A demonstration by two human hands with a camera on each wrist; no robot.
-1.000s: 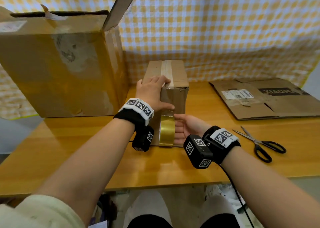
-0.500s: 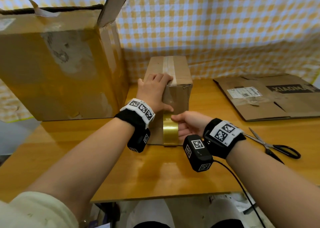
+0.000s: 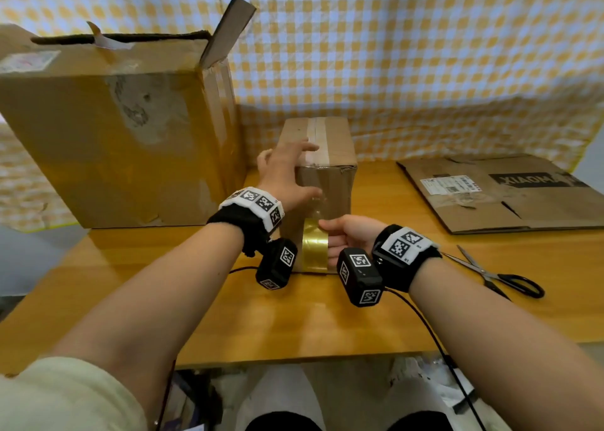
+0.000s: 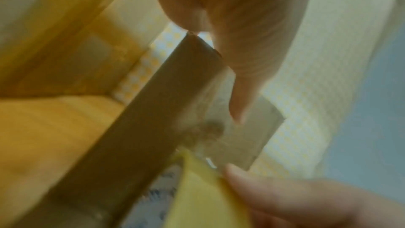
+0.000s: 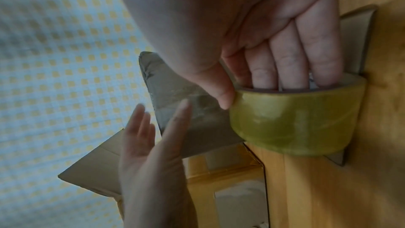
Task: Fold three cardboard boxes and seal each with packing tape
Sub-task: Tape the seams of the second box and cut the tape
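A: Where's the small box (image 3: 322, 169)?
B: Sitting mid-table (image 3: 294, 326), toward the back edge. Left hand (image 3: 287, 172) is lying flat, fingers straight, over its top near edge.
A: Right hand (image 3: 348, 237)?
B: Gripping the tape roll (image 3: 314, 251) against the box's near face, fingers through the core.

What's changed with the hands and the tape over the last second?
The left hand has opened; its fingers lifted off the small box top, thumb still on the front. The right hand still grips the tape roll against the box front. Scissors and flat cardboard unmoved.
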